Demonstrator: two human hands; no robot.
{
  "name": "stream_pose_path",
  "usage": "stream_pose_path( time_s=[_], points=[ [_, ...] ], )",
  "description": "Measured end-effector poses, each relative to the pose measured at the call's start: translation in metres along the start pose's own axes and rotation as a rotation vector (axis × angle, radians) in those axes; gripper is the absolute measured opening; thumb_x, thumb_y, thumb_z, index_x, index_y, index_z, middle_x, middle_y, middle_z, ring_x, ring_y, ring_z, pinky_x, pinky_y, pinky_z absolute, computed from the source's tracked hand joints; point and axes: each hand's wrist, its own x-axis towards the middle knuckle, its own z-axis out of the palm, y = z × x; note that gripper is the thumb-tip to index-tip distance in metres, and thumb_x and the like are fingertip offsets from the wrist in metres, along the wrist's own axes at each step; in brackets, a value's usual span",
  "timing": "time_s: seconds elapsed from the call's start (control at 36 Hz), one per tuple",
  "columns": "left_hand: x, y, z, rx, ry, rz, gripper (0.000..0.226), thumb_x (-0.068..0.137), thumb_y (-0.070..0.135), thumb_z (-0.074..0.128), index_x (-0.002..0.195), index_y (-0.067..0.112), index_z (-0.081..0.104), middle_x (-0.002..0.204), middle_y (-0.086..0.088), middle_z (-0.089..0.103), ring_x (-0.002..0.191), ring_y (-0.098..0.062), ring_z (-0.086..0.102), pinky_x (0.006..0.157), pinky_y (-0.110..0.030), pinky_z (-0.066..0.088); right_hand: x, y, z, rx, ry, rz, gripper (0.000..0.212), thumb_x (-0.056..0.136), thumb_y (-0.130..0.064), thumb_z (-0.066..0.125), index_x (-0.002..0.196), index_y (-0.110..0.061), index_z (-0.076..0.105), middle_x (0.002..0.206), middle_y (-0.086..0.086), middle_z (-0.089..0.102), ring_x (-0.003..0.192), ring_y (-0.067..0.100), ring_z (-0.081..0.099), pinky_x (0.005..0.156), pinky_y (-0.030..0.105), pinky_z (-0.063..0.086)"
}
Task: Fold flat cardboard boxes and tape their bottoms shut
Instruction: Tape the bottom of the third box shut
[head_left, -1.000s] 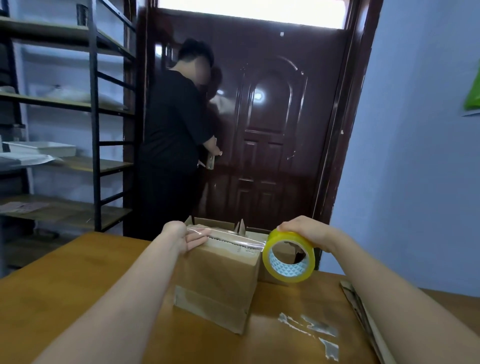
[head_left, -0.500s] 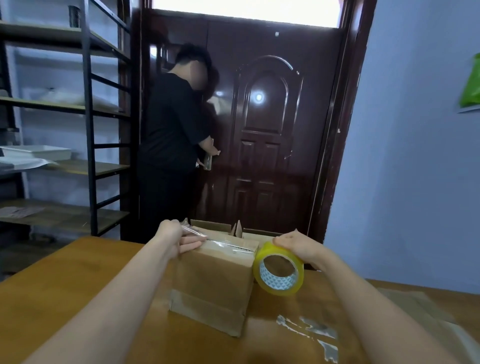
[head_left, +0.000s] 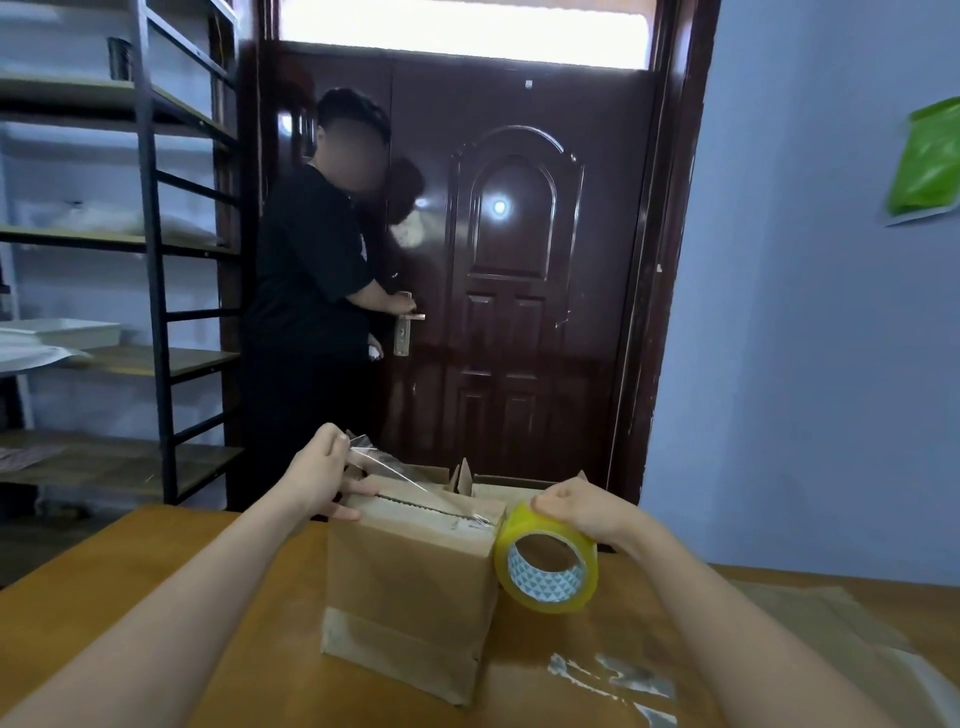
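Left grip (head_left: 317, 475) pinches tape strip (head_left: 395, 475); right grip (head_left: 576, 506) holds tape roll (head_left: 545, 564).

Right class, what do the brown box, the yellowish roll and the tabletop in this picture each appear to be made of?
Brown box: matte cardboard, going by its dull tan faces and folded flaps.
Yellowish roll in the right hand: glossy clear plastic tape; a see-through strip runs to the left hand.
Orange-brown tabletop: probably wood or wood-look laminate, smooth with a slight sheen.
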Motion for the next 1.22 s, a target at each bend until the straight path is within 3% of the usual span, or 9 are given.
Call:
stream_pose_path(
  time_s=[0.36,0.44,0.58,0.69,0.81,0.89,1.03,1.14,1.22],
  points=[
    [0.006,-0.015,0.009,0.136,0.15,0.064,0.025,0.103,0.02,0.027,0.083,0.009,0.037,0.088,-0.017,0.064,0.078,-0.02,0.07,0.039,-0.022,0.048,-0.002,0.002,0.001,0.006,-0.01,-0.039,0.045,0.097,-0.032,0.046,0.053,-0.023,0.042,0.05,-0.01,0.042,0.059,0.013,0.046,0.11,0.046,0.024],
    [0.009,-0.018,0.012,0.138,0.192,0.046,0.022,0.103,0.017,0.029,0.09,0.004,0.041,0.077,-0.014,0.068,0.077,-0.027,0.07,0.044,-0.027,0.051,-0.002,0.003,0.002,0.03,-0.003,-0.039,0.046,0.096,-0.032,0.048,0.05,-0.026,0.045,0.05,-0.011,0.042,0.058,0.011,0.044,0.101,0.041,0.038],
    [0.011,-0.019,0.013,0.148,0.256,0.059,0.023,0.102,0.015,0.035,0.087,0.001,0.047,0.079,-0.016,0.058,0.068,-0.026,0.061,0.059,-0.041,0.058,-0.004,0.002,0.001,0.014,-0.017,-0.042,0.046,0.097,-0.031,0.047,0.051,-0.025,0.042,0.048,-0.012,0.042,0.067,0.017,0.048,0.11,0.046,0.022],
    [0.012,-0.021,0.013,0.164,0.266,0.044,0.023,0.101,0.014,0.037,0.084,0.003,0.046,0.076,-0.016,0.054,0.065,-0.025,0.057,0.058,-0.04,0.058,-0.003,0.002,0.003,0.048,-0.01,-0.052,0.045,0.095,-0.032,0.05,0.051,-0.025,0.045,0.049,-0.011,0.043,0.056,0.011,0.044,0.082,0.035,0.045],
    [0.015,-0.02,0.013,0.227,0.281,0.036,0.027,0.101,0.013,0.037,0.075,0.006,0.043,0.083,-0.02,0.056,0.067,-0.028,0.06,0.064,-0.046,0.058,-0.003,0.003,0.003,0.016,-0.016,-0.043,0.049,0.095,-0.032,0.047,0.046,-0.027,0.045,0.052,-0.009,0.044,0.066,0.017,0.048,0.11,0.046,0.028],
    [0.018,-0.02,0.012,0.312,0.28,0.016,0.027,0.1,0.013,0.038,0.075,0.005,0.043,0.092,-0.019,0.054,0.068,-0.029,0.062,0.063,-0.044,0.059,-0.005,0.002,0.003,0.002,-0.016,-0.038,0.048,0.096,-0.032,0.047,0.048,-0.027,0.046,0.052,-0.009,0.045,0.07,0.017,0.051,0.111,0.049,0.023],
    [0.024,-0.025,0.01,0.42,0.273,-0.047,0.018,0.096,0.009,0.046,0.08,0.005,0.051,0.091,-0.019,0.062,0.074,-0.035,0.066,0.07,-0.046,0.058,-0.006,0.0,0.004,0.009,0.014,-0.039,0.048,0.095,-0.036,0.049,0.047,-0.028,0.049,0.053,-0.01,0.046,0.063,0.011,0.05,0.086,0.036,0.048],
    [0.022,-0.022,0.012,0.575,0.279,-0.072,0.018,0.094,0.007,0.048,0.078,0.005,0.053,0.087,-0.016,0.064,0.077,-0.032,0.064,0.064,-0.037,0.053,-0.006,0.004,0.004,0.038,0.023,-0.044,0.037,0.094,-0.033,0.05,0.06,-0.018,0.045,0.057,-0.005,0.043,0.052,0.007,0.044,0.06,0.023,0.04],
    [0.025,-0.023,0.013,0.682,0.275,-0.103,0.025,0.093,0.007,0.049,0.069,0.006,0.049,0.088,-0.016,0.063,0.076,-0.03,0.059,0.057,-0.032,0.042,-0.005,0.005,0.005,0.025,0.023,-0.051,0.034,0.095,-0.031,0.049,0.064,-0.017,0.047,0.057,-0.006,0.044,0.049,0.004,0.043,0.057,0.02,0.039]
  ],
)
